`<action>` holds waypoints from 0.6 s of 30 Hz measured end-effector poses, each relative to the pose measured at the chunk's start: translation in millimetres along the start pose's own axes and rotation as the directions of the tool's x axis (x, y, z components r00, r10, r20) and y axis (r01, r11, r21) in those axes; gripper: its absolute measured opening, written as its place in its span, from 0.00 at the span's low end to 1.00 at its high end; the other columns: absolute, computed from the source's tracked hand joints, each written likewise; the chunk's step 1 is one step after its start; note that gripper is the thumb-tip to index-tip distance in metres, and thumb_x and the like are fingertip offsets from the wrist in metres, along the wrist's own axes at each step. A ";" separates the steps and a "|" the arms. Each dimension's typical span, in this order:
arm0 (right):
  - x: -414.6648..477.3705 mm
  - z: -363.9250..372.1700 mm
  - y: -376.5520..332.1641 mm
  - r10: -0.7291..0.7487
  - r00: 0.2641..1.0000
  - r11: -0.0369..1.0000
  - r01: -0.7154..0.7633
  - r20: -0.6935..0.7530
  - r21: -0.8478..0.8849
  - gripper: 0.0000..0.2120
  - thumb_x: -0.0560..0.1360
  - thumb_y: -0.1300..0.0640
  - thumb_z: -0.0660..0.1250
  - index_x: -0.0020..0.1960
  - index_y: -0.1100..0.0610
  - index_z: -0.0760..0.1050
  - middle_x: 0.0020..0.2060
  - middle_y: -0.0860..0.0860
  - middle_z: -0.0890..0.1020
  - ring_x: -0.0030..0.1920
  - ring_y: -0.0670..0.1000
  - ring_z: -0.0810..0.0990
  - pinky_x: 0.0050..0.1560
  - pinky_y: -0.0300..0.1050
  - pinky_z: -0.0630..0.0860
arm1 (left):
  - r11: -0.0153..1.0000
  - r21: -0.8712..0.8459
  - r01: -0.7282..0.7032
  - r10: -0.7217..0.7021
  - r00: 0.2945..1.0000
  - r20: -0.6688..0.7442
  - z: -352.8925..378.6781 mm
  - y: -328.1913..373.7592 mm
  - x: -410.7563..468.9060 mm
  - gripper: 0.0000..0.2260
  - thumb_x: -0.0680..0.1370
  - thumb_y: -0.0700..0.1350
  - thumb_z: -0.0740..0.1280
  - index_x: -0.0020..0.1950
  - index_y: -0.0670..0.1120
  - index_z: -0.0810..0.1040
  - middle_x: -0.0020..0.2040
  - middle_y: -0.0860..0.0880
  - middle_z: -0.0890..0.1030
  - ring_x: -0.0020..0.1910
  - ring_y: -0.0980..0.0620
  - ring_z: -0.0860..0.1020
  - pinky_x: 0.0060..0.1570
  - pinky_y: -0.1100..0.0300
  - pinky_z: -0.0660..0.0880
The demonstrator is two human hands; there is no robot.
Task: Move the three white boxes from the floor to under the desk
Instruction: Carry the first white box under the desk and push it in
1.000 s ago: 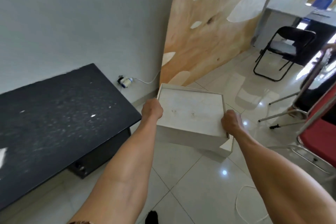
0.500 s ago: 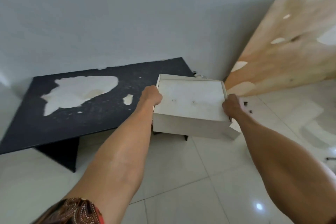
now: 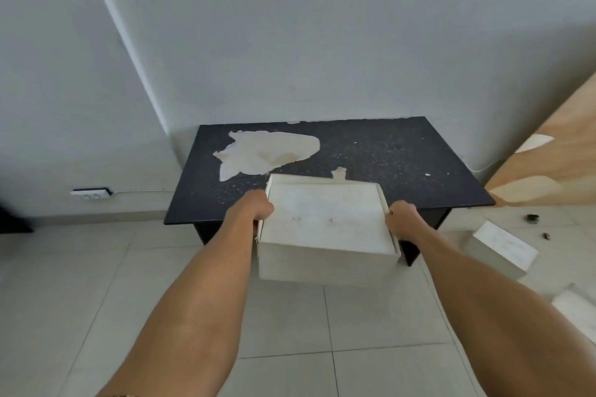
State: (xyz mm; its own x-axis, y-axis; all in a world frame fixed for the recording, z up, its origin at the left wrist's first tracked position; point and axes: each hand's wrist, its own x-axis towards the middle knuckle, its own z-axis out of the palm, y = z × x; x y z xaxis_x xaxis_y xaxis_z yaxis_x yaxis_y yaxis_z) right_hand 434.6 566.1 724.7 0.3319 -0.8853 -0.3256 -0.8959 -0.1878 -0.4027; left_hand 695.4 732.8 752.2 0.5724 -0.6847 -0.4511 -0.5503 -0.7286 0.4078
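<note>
I hold a white box (image 3: pixel 325 229) in the air in front of the black desk (image 3: pixel 380 155). My left hand (image 3: pixel 253 209) grips its left side and my right hand (image 3: pixel 401 216) grips its right side. The box covers the desk's front edge and part of the space beneath it. A second white box (image 3: pixel 501 246) lies on the floor to the right of the desk. A third white box (image 3: pixel 577 309) shows partly at the right edge, lower down.
The desk stands against a grey wall; its top has a large peeled pale patch (image 3: pixel 267 151). A wooden board (image 3: pixel 558 164) leans on the wall to the right. A white power strip (image 3: pixel 90 194) lies by the left wall. Dark debris (image 3: pixel 532 217) dots the tiles.
The view has swung left, so the desk now sits straight ahead behind the box. Both hands keep their grip on the box. Two boxes on the floor have come into view.
</note>
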 end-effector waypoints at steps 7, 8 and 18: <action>11.9 88.6 12.8 -0.048 0.983 0.998 0.054 0.179 -0.030 0.16 0.76 0.66 0.58 0.30 0.59 0.67 0.32 0.54 0.79 0.32 0.53 0.80 0.32 0.42 0.79 | 0.992 -0.028 0.127 -0.125 0.990 0.070 53.6 -77.2 24.1 0.14 0.75 0.35 0.56 0.58 0.37 0.74 0.55 0.39 0.78 0.48 0.43 0.80 0.53 0.50 0.80; 17.2 103.8 15.5 -0.041 0.979 0.999 0.046 0.198 -0.022 0.16 0.76 0.67 0.57 0.30 0.59 0.68 0.30 0.53 0.79 0.30 0.51 0.80 0.28 0.38 0.77 | 0.991 -0.034 0.132 -0.130 0.990 0.060 66.4 -85.9 33.3 0.12 0.75 0.35 0.56 0.56 0.37 0.74 0.54 0.40 0.79 0.45 0.45 0.79 0.51 0.52 0.80; 106.0 301.2 40.5 -0.124 0.975 0.992 0.119 0.184 0.042 0.16 0.74 0.66 0.56 0.29 0.57 0.64 0.38 0.59 0.79 0.40 0.61 0.81 0.45 0.56 0.83 | 0.977 -0.087 0.195 -0.193 0.981 0.029 220.3 -206.0 144.1 0.15 0.79 0.36 0.56 0.64 0.38 0.72 0.58 0.41 0.75 0.51 0.45 0.76 0.52 0.57 0.75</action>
State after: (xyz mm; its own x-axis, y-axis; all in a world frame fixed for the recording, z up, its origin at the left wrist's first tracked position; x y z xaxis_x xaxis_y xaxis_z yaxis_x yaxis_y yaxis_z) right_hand 522.4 592.8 416.2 0.4894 -0.7615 -0.4250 -0.8371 -0.2736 -0.4737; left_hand 757.3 787.5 428.3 0.6498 -0.5305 -0.5444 -0.3735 -0.8466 0.3793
